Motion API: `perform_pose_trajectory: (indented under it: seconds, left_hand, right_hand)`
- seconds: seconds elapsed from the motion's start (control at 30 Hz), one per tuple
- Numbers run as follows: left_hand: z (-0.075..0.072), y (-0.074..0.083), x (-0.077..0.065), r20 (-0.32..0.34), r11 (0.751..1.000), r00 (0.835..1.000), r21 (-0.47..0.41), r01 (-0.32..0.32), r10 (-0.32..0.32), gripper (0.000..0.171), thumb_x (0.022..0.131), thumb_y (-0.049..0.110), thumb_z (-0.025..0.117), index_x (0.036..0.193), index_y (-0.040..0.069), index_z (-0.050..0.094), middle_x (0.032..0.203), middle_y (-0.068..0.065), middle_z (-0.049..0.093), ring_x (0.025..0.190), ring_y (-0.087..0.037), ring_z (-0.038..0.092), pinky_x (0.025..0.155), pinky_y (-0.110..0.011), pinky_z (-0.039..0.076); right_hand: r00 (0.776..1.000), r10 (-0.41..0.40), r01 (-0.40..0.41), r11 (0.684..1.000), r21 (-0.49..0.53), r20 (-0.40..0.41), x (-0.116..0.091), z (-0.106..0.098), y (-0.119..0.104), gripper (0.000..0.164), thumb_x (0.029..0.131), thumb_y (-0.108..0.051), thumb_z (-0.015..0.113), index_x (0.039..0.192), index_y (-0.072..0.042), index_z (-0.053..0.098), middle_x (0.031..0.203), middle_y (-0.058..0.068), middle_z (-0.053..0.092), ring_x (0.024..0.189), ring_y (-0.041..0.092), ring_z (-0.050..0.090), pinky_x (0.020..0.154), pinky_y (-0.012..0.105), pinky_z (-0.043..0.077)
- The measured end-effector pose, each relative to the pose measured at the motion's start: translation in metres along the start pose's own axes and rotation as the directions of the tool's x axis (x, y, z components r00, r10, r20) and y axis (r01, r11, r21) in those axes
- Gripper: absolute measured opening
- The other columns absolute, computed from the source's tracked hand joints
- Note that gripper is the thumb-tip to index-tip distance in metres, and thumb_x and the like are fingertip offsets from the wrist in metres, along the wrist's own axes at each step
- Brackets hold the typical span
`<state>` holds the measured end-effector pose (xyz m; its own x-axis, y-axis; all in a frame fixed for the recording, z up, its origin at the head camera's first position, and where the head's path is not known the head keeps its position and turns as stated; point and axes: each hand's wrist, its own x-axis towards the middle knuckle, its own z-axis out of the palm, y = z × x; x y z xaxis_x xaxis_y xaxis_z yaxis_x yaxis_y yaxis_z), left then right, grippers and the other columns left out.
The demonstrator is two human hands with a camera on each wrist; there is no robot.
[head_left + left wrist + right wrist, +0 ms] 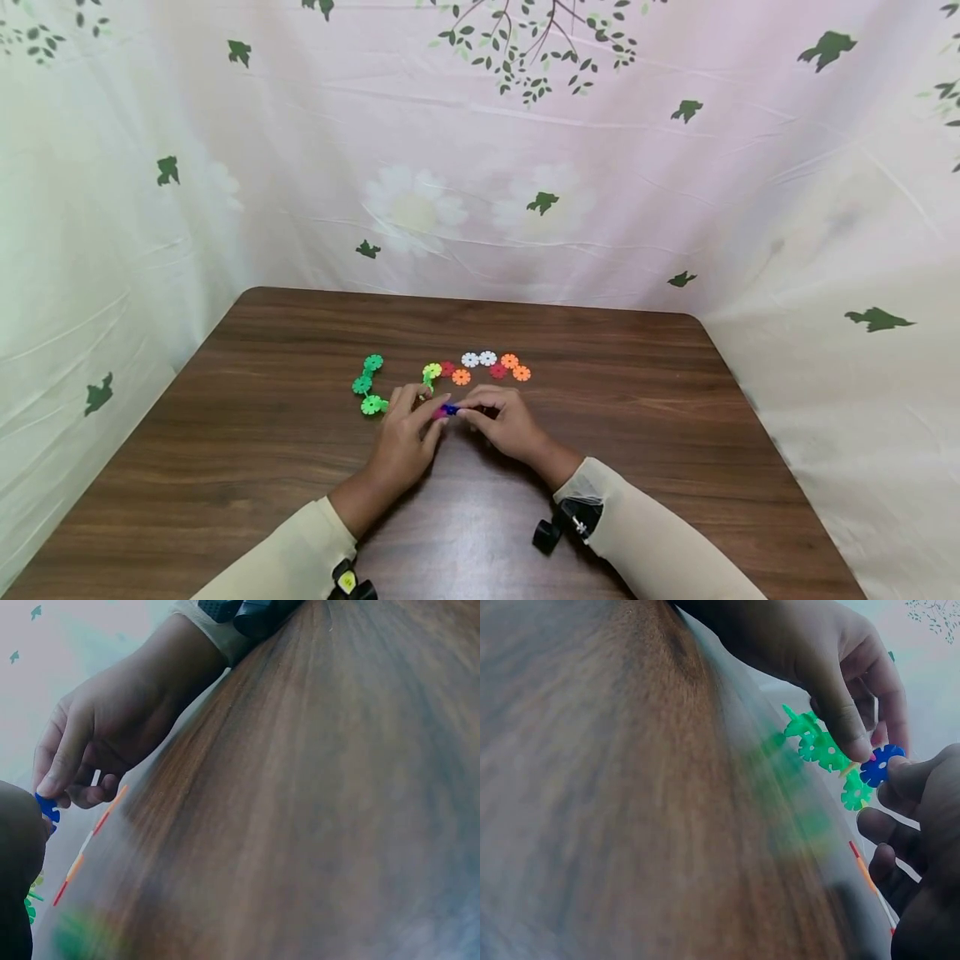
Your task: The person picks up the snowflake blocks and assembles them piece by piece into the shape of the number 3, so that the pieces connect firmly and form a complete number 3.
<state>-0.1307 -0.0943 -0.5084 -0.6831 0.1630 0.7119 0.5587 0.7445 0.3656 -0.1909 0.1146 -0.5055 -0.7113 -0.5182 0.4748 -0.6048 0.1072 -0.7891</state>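
Observation:
Near the middle of the table, both hands meet at small notched plastic discs. My left hand (400, 439) pinches a pink disc (440, 412) between thumb and fingers. A blue notched disc (876, 774) adjoins the pink one, and my right hand (510, 423) pinches its other side with thumb and forefinger. Fingers cover most of the pink disc, so how deep the two sit in each other cannot be seen. Behind the left hand stand linked green discs (362, 384) and a yellow-green disc (432, 370); the hand hides part of them.
Beyond the hands, red (498, 371), orange (461, 377) and white discs (488, 358) lie in a row on the brown wooden table (637, 400). A patterned white curtain (465, 150) surrounds the table's back and sides. Each sleeve carries a black wrist device (581, 514).

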Motion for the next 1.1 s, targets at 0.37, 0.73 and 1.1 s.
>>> perform_pose_trajectory:
  seconds: [0.37, 0.73, 1.1]
  left_hand:
    - [0.001, -0.002, 0.000, 0.011, 1.000, 1.000, -0.012, 0.000, 0.000, 0.025, 0.088, 0.005, 0.088, 0.112, 0.007, 0.082, 0.116, -0.012, 0.080, 0.116, -0.040, 0.065, 0.096, -0.057, 0.053]
    - [0.003, -0.002, 0.000, 0.042, 1.000, 0.999, -0.003, 0.023, -0.023, 0.023, 0.090, 0.008, 0.087, 0.112, 0.009, 0.079, 0.111, -0.006, 0.082, 0.114, -0.039, 0.063, 0.099, -0.056, 0.051]
    - [0.004, -0.002, 0.001, 0.032, 1.000, 0.999, -0.012, -0.010, 0.011, 0.034, 0.086, 0.007, 0.092, 0.119, 0.005, 0.082, 0.110, -0.008, 0.083, 0.095, -0.024, 0.065, 0.083, -0.040, 0.056]
  right_hand:
    - [0.995, 0.020, -0.016, 0.999, 0.049, -0.097, 0.000, 0.000, 0.005, 0.009, 0.100, 0.005, 0.074, 0.104, 0.007, 0.081, 0.086, 0.024, 0.075, 0.061, 0.032, 0.065, 0.055, 0.024, 0.056]
    - [0.959, 0.133, -0.141, 0.990, -0.015, -0.248, 0.006, -0.005, 0.009, 0.008, 0.100, -0.001, 0.077, 0.097, 0.006, 0.081, 0.074, 0.016, 0.070, 0.062, 0.008, 0.061, 0.055, 0.021, 0.052]
    - [0.926, 0.110, -0.182, 0.968, -0.173, -0.360, 0.010, -0.016, 0.020, 0.005, 0.098, -0.002, 0.080, 0.095, 0.000, 0.083, 0.092, 0.014, 0.081, 0.079, 0.007, 0.064, 0.072, 0.020, 0.053]
